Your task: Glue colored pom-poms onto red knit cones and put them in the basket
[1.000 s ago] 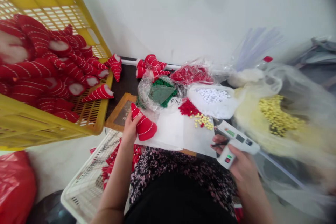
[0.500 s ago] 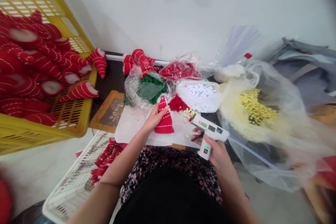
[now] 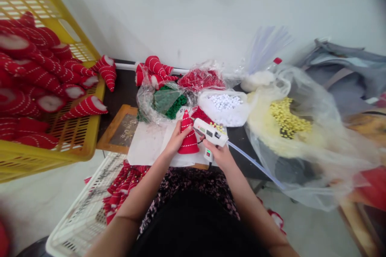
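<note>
My left hand [image 3: 177, 135] is closed around the left side of a red cone [image 3: 189, 144] with white stitched lines, its tip pointing away from me over white paper [image 3: 147, 138]. In my right hand [image 3: 219, 153] is a white glue gun [image 3: 209, 131] with a clear glue stick [image 3: 256, 163] trailing from its back. The gun's nozzle end is close to the cone's upper right side; whether it touches, I cannot tell. Small yellow pompoms [image 3: 217, 127] and red pompoms [image 3: 201, 115] lie just behind the gun, partly covered by it.
Bags of green pompoms [image 3: 170, 102], white pompoms [image 3: 225, 102] and yellow pompoms [image 3: 289, 120] stand beyond the paper. At left, a yellow crate [image 3: 93, 128] holds many red cones. Below it, a white basket [image 3: 69, 217] contains more red pieces. A wooden-framed board [image 3: 116, 128] lies left of the paper.
My right hand has brought the glue gun leftward and slightly up, from beside the paper's right edge to the cone. My left hand keeps its hold on the cone. The view has shifted slightly.
</note>
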{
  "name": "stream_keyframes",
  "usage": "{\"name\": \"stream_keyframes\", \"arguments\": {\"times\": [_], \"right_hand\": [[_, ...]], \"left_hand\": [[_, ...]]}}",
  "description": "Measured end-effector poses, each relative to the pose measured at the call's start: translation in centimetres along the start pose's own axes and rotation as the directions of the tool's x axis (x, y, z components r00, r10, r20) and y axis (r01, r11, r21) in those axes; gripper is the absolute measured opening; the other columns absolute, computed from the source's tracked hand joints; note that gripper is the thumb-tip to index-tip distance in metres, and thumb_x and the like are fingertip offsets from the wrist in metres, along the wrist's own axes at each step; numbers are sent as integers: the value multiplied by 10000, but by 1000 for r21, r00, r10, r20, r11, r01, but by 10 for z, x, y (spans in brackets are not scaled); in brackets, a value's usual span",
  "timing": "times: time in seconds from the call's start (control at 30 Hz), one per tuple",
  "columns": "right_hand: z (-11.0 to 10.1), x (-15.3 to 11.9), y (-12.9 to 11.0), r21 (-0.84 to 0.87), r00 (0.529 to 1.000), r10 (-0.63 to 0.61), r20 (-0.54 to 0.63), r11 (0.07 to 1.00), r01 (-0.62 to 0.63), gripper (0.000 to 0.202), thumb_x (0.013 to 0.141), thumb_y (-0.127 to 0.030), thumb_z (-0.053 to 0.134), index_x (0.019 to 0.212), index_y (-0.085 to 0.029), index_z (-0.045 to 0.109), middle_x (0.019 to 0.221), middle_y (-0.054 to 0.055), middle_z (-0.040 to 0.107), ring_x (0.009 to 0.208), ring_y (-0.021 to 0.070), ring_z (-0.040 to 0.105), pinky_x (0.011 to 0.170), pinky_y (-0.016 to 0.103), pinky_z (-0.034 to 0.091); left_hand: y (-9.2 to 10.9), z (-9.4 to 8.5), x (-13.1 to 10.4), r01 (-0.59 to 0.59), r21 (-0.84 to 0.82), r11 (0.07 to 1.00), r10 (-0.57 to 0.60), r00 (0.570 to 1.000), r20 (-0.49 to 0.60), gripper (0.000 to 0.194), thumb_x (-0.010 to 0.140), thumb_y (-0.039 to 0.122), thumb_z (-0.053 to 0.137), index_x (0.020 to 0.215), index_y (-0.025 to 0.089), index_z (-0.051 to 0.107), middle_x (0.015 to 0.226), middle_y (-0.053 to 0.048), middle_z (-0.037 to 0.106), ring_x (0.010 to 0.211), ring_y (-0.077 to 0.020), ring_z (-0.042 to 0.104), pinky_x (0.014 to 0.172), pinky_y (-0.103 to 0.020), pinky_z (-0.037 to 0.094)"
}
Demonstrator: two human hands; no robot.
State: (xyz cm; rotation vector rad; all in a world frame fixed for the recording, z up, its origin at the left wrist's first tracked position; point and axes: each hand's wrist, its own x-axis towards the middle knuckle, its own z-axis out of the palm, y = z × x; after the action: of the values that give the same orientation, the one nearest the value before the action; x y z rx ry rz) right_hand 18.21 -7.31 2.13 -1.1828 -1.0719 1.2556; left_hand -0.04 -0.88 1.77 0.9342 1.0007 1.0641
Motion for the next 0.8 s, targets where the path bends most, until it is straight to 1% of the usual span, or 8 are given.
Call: {"name": "stream_keyframes", "arguments": {"times": [0.13, 0.27, 0.37, 0.47, 0.53, 0.63, 0.7, 0.8], "right_hand": [[2, 0, 5, 45, 1000, 16, 1, 999, -16, 304, 827, -471, 834, 1047, -262, 814, 1166, 69, 828, 1205, 320, 745, 1113, 499, 561], [10, -2, 4, 183, 998, 42, -43, 983, -33, 328, 804, -503, 840, 1024, -264, 791, 1211, 62, 823, 1263, 322, 723, 1154, 526, 537], [20, -1, 0, 282, 995, 77, -61, 958, -56, 359, 765, -527, 854, 1011, -275, 781, 1211, 59, 824, 1263, 331, 725, 1111, 535, 573], [28, 0, -3, 328, 991, 105, -84, 942, -72, 346, 725, -513, 870, 966, -287, 770, 1159, 58, 835, 1219, 329, 745, 1073, 520, 601], [30, 1, -3, 336, 989, 116, -95, 939, -78, 342, 718, -502, 868, 963, -289, 761, 1135, 58, 836, 1190, 323, 755, 1043, 509, 619], [30, 0, 1, 310, 988, 122, -96, 947, -87, 346, 728, -495, 859, 977, -278, 754, 1074, 61, 838, 1134, 311, 771, 1019, 488, 628], [29, -2, 4, 283, 988, 120, -92, 955, -89, 339, 746, -493, 850, 981, -268, 754, 1036, 61, 837, 1117, 306, 772, 1021, 476, 622], [29, -3, 4, 285, 988, 122, -90, 954, -92, 338, 770, -492, 836, 1005, -261, 756, 1103, 74, 833, 1181, 312, 751, 1011, 464, 625]], "left_hand": [[-2, -5, -5, -93, 68, 993, 89, 994, 64, 811, 736, 563, 883, 1358, 242, 475, 1297, -110, 675, 1132, -308, 696, 1003, -464, 568], [-4, -9, -9, -105, 115, 988, 93, 989, 112, 932, 701, 508, 928, 1432, 254, 409, 1332, -125, 642, 1126, -295, 700, 1013, -471, 561], [-1, -6, -13, -104, 94, 990, 86, 980, 179, 1013, 664, 426, 969, 1467, 270, 371, 1293, -128, 681, 1105, -302, 729, 1011, -484, 565], [3, -3, -18, -85, 39, 996, 72, 964, 257, 1048, 675, 378, 971, 1495, 275, 327, 1227, -127, 742, 1100, -319, 750, 1007, -498, 572], [5, -3, -20, -80, 42, 996, 69, 973, 222, 1019, 689, 399, 963, 1489, 262, 346, 1229, -131, 751, 1120, -322, 746, 1015, -492, 571], [2, -5, -19, -72, 77, 994, 67, 996, 65, 883, 727, 514, 914, 1419, 234, 441, 1262, -128, 730, 1137, -318, 732, 998, -468, 580], [-1, -7, -17, -54, 71, 996, 55, 998, -5, 799, 753, 578, 872, 1365, 227, 496, 1251, -120, 725, 1127, -320, 728, 962, -455, 595], [-4, -8, -16, -16, 18, 1000, 16, 1000, -3, 754, 780, 594, 845, 1355, 235, 516, 1261, -122, 723, 1118, -326, 731, 920, -443, 607]]}}
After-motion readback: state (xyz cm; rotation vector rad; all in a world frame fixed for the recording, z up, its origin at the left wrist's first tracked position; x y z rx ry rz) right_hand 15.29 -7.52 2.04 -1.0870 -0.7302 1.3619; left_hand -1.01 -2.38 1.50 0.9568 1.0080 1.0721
